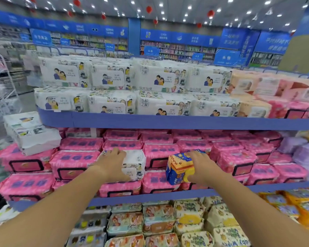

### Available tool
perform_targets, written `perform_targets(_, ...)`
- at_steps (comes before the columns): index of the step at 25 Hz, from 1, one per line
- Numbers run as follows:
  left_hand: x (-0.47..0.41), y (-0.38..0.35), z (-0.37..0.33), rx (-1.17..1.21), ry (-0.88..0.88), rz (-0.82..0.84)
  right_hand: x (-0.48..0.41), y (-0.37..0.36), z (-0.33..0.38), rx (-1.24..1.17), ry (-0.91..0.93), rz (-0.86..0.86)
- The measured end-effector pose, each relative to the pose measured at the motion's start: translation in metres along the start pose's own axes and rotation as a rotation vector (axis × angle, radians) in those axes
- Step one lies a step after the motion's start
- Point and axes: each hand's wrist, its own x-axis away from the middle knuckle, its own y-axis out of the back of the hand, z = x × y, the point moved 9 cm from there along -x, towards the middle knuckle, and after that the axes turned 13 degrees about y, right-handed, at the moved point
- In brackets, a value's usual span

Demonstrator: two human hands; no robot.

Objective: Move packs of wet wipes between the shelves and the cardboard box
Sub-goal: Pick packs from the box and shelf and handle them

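Left hand (112, 163) gripping white pack (135, 164), right hand (202, 166) blue-yellow pack (179, 169) on end

A bare left forearm (61, 204) and right forearm (248, 202), uncovered throughout, end in bare left hand (112, 163) and right hand (202, 166)

Blue shelves (168, 122) (white packs (159, 77); pink packs (161, 152))

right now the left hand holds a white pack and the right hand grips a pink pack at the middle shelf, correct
One detail is wrong. The head view shows the right hand gripping a blue and yellow pack, not a pink one. The left hand does hold a white pack, and both are at the middle shelf, among pink packs.
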Motion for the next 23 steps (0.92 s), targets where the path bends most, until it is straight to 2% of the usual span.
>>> perform_targets(3,-0.023,0.000,-0.007,-0.204,-0.024,-0.097,-0.038,-0.021,-0.026,0.246,0.071,0.130)
perform_targets(8,-0.037,0.001,-0.004,-0.306,0.022,-0.088,-0.070,-0.026,-0.038,0.422,0.177,0.053)
perform_targets(10,-0.028,0.003,-0.003,-0.259,0.044,-0.070,-0.068,-0.024,-0.033,0.395,0.221,0.045)
perform_targets(13,0.014,0.007,0.000,0.004,0.050,-0.143,-0.034,-0.022,-0.029,0.131,0.174,-0.041)
perform_targets(15,0.065,-0.003,0.012,0.405,0.134,-0.139,0.002,-0.029,-0.023,-0.270,0.069,-0.141)
perform_targets(17,0.120,-0.044,0.036,0.892,0.320,-0.029,0.035,-0.062,-0.004,-0.669,-0.036,-0.149)
perform_targets(19,0.170,-0.109,0.061,1.243,0.519,0.118,0.065,-0.108,0.031,-0.964,-0.087,-0.124)
perform_targets(21,0.216,-0.176,0.097,1.378,0.697,0.229,0.084,-0.164,0.079,-1.123,-0.146,-0.050)
perform_targets(23,0.262,-0.237,0.148,1.346,0.877,0.310,0.099,-0.227,0.138,-1.098,-0.132,0.082)
